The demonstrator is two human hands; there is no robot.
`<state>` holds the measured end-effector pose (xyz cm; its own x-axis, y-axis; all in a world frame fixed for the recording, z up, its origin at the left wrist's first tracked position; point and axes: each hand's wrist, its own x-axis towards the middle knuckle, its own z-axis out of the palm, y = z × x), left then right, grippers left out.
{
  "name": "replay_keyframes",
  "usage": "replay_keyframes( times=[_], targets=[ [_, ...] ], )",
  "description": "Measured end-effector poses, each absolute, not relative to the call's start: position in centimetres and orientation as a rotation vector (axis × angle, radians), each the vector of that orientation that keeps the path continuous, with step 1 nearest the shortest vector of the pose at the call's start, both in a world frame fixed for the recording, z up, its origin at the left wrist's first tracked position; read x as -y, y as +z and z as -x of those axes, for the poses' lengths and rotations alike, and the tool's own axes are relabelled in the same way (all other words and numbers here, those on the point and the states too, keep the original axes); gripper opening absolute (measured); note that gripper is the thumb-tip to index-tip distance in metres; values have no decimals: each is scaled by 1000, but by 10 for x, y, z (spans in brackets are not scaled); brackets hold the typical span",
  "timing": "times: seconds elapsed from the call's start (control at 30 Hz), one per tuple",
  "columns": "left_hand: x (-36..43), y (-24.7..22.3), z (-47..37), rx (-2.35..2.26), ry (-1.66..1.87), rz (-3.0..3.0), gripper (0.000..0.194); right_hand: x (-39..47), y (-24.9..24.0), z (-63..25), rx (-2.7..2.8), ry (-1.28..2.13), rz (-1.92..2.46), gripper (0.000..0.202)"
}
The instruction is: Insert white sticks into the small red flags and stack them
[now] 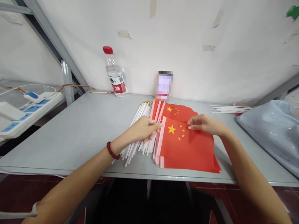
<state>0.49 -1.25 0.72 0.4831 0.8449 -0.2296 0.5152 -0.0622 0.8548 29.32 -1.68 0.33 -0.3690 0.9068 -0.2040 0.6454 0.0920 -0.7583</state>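
A red paper-like flag [187, 143] with yellow stars and a white hem lies uppermost on a stack of similar flags [184, 109]. My right hand [203, 123] pinches its upper edge between thumb and fingers. At the white hem, my left hand [149, 128] is closed, its thumb and forefinger tips at the hem's upper part. Its other fingers are curled under and partly hidden. Beneath and beside the left hand lies a bundle of white flag sticks [137, 119] with gold tips, partly covered by that hand.
A water bottle [115, 76] with a red cap stands against the wall, and a blurred phone [164, 85] leans behind the flags. More white sticks [229, 109] lie at the right, by a pale blue plastic bag [268, 133]. A power strip [32, 113] is at the left.
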Motion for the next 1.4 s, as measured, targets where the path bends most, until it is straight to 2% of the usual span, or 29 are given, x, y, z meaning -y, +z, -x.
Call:
replay_keyframes(
  times=[0.1, 0.2, 0.37, 0.47, 0.57, 0.67, 0.97, 1.2, 1.4],
  targets=[
    [2, 10, 6, -1456, 596, -1956, 30, 13, 1, -299, 2159, 1138, 1549, 27],
    [-7, 5, 14, -1574, 524, -2028, 26, 12, -1, -300, 2288, 1140, 1549, 23],
    [-9, -4, 14, -1552, 327, -2014, 31, 13, 1, -298, 2332, 1158, 1568, 21],
    [-6, -5, 8, -1590, 424, -2057, 24, 14, 2, -296, 2261, 1129, 1602, 22],
    [0, -6, 4, -1474, 538, -2169, 19, 13, 1, -294, 2183, 962, 1646, 24],
    [7, -7, 2, -1305, 452, -2276, 14, 12, -1, -291, 2155, 879, 1642, 24],
    [17, -9, -8, -1392, 325, -2365, 18, 6, -17, -291, 2149, 1046, 1596, 23],
    [19, -18, -17, -1521, 379, -2317, 15, 4, -23, -290, 2159, 1026, 1621, 24],
    [17, -13, -15, -1494, 609, -2171, 19, 5, -22, -289, 2163, 1010, 1610, 23]
  ],
)
